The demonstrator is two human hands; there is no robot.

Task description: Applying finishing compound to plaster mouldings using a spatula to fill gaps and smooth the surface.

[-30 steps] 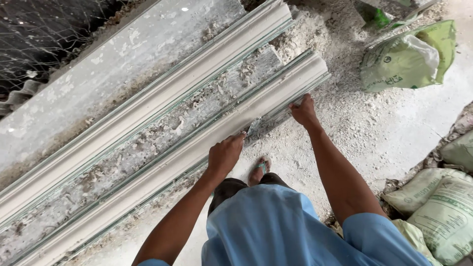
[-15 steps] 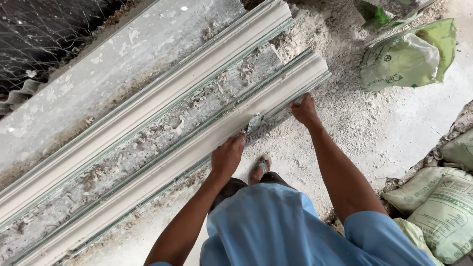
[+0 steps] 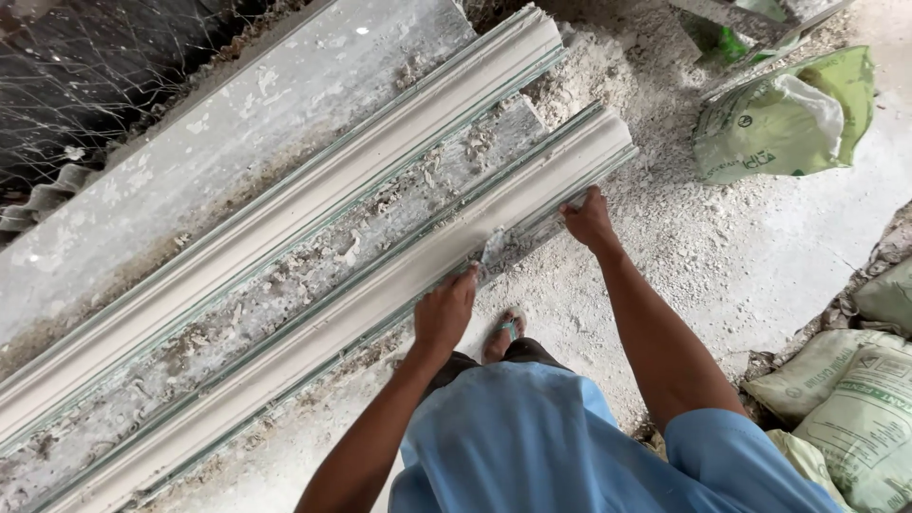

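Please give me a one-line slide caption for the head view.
Left hand works a scraper blade along the near white plaster moulding while right hand steadies its edge.

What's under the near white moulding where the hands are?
The near moulding lies on a debris-caked bench. Left hand and right hand grip its front edge; a thin blade shows between them. The underside is hidden.

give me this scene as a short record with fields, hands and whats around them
left hand: grips a small flat metal scraper against the near long white plaster moulding
right hand: rests on that moulding's near edge, by its end
second moulding: parallel, farther away
floor: dusty with white powder
sacks: green sack at upper right, more at right edge
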